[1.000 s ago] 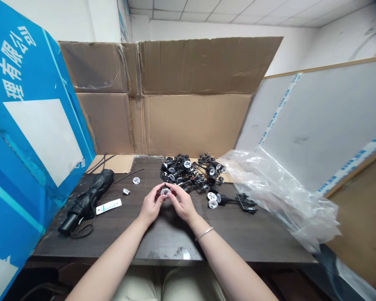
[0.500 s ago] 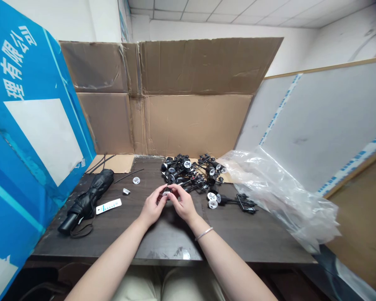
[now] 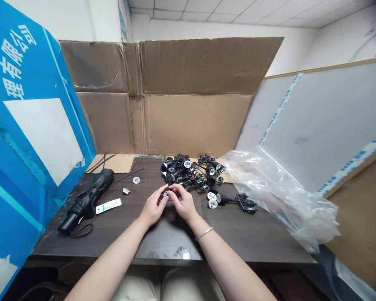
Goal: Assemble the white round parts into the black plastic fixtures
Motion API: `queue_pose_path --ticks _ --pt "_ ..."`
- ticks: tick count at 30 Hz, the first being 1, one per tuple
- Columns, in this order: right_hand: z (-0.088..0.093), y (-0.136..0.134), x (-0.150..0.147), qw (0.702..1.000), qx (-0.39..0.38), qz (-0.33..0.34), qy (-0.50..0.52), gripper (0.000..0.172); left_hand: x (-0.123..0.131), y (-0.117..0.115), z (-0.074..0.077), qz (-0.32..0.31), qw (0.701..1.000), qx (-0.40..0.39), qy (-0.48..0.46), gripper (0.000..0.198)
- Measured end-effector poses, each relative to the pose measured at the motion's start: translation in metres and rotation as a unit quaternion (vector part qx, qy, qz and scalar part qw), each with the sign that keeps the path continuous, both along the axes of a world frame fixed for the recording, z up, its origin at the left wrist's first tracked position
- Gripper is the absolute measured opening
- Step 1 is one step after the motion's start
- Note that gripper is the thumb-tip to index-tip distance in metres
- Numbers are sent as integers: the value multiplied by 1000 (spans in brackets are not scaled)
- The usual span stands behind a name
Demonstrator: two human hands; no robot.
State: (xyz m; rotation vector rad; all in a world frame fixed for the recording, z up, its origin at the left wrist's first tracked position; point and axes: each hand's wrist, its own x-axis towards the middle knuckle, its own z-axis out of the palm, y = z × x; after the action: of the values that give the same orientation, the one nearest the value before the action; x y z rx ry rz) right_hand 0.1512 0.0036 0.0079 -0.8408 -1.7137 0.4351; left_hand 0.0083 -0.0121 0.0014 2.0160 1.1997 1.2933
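Observation:
Close together over the middle of the dark table, my left hand (image 3: pixel 154 207) and my right hand (image 3: pixel 183 203) are closed on one small piece. What shows of it is a round white face with dark marks (image 3: pixel 166 193); fingers and thumbs cover the rest. Just beyond my fingers lies a heap of black parts (image 3: pixel 178 173), several with round white ends like this one. To the right of my right hand, another black part with a jointed frame (image 3: pixel 246 203) lies apart, beside two white discs (image 3: pixel 212 204).
At left lie a folded black umbrella (image 3: pixel 87 198), a white tag (image 3: pixel 108 206), a loose white disc (image 3: pixel 136 180) and a small crumpled label (image 3: pixel 126 191). A clear plastic bag (image 3: pixel 285 200) spreads over the right side. Cardboard (image 3: pixel 197 121) stands along the back.
The white face between my fingers has tilted slightly and shows a little more. Both hands stay in nearly the same place, and the things on the table have not moved.

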Motion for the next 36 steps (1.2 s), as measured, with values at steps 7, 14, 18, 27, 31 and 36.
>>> queue_pose_path --ticks 7,14,18,27,31,36 --pt "-1 1 0 1000 -15 21 10 16 0 -2 2 7 1000 2 1 40" --pt "0 1 -1 999 -11 32 26 15 0 -2 3 2 1000 11 3 40" --pt "0 2 -1 999 -2 32 26 15 0 -1 2 1 1000 10 1 41" --pt "-1 3 -2 999 5 35 28 16 0 0 0 1 1000 11 -9 39" --pt "-2 3 -3 999 6 36 29 16 0 -1 0 0 1000 12 -12 38" --pt "-2 3 -4 999 6 37 32 15 1 -2 1 8 1000 21 -4 37"
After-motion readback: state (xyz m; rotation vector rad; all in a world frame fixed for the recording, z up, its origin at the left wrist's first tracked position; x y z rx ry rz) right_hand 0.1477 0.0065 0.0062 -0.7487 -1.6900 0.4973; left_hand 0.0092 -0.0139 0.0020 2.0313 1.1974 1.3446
